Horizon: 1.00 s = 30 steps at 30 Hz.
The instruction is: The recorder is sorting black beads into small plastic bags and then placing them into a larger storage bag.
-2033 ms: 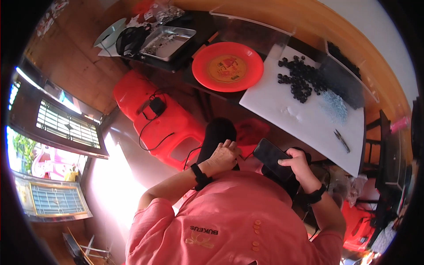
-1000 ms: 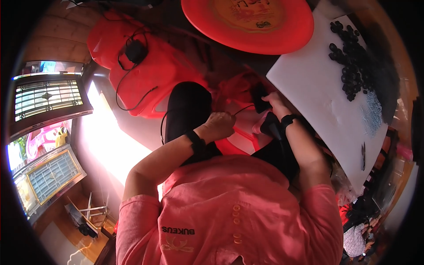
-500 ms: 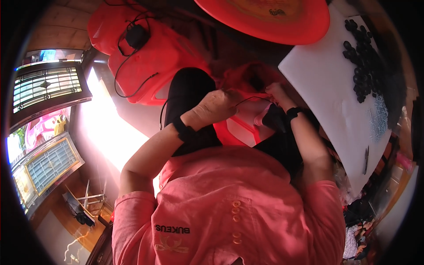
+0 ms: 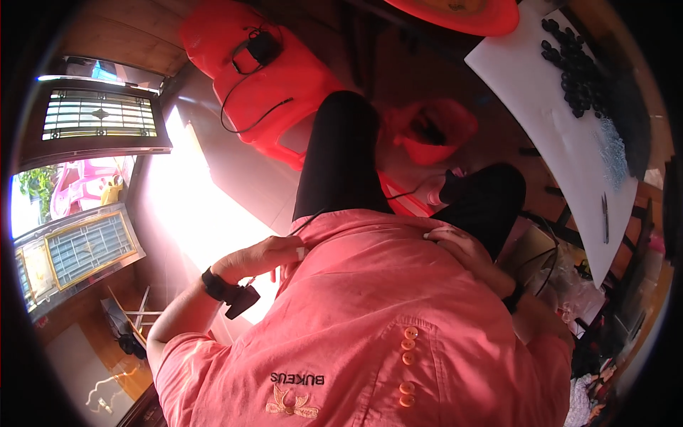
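My left hand [image 4: 267, 257] is closed at the left edge of the salmon-pink shirt [image 4: 363, 285], its fingertips gripping the cloth. A thin black cable [image 4: 306, 223] runs down beside that hand from the shirt's lower edge. At the right part of the shirt's front hem, my right hand [image 4: 464, 249] has its fingers curled on the fabric; some fingertips are hidden. Black bands circle both wrists, and a small dark box [image 4: 242, 302] juts from the left one.
A red plastic chair [image 4: 274, 92] ahead holds a black adapter [image 4: 264, 48] with a cable. A red stool [image 4: 455, 124] stands beyond my knees. On the right, a white table [image 4: 526, 92] bears black round beads [image 4: 580, 71], clear beads [image 4: 612, 153] and a pen-like tool [image 4: 605, 217].
Both hands have come back from over my lap to the shirt, the left one outward to its side. The cable stretched between them has left the lap. My view has shifted.
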{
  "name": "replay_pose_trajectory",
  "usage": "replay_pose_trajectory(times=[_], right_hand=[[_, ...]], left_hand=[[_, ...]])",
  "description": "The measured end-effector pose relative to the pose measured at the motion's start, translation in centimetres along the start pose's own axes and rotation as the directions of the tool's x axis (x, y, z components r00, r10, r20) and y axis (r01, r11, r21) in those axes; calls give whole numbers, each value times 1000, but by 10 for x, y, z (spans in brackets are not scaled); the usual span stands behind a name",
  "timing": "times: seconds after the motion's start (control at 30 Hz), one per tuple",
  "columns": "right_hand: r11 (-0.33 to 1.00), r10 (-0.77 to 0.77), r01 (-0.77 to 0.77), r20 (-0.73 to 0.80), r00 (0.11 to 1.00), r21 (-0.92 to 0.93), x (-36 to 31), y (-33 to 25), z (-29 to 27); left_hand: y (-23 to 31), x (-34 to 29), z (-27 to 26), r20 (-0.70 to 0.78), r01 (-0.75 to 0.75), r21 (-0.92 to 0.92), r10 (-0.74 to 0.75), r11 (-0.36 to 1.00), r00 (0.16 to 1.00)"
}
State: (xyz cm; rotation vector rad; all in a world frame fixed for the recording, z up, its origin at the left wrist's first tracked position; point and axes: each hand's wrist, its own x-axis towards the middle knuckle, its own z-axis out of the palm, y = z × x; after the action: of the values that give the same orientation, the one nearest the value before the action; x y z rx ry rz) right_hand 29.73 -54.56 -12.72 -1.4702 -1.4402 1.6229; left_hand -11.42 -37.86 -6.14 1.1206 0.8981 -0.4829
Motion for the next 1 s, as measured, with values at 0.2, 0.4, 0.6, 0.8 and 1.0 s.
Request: replay_pose_trajectory(times=[0.2,0.4,0.6,0.8,1.0], right_hand=[[938,-6,7,5,1000,-347,22,-51,9],[963,-259,269,264,929,-1,75,-14,37],[938,42,-27,37,998,-347,42,2,24],[484,-10,-227,-265,964,-845,35,0,-13],[383,62,-477,-493,868,-791,49,28,-59]], left_hand=[[-49,-4,10,-108,0,302,34,953,994],[-21,0,12,-60,-127,358,159,925,986],[-14,0,3,-238,-362,-19,347,932,907],[-20,33,-21,-491,-365,133,381,921,783],[40,15,-49,-464,-505,378,631,776,622]])
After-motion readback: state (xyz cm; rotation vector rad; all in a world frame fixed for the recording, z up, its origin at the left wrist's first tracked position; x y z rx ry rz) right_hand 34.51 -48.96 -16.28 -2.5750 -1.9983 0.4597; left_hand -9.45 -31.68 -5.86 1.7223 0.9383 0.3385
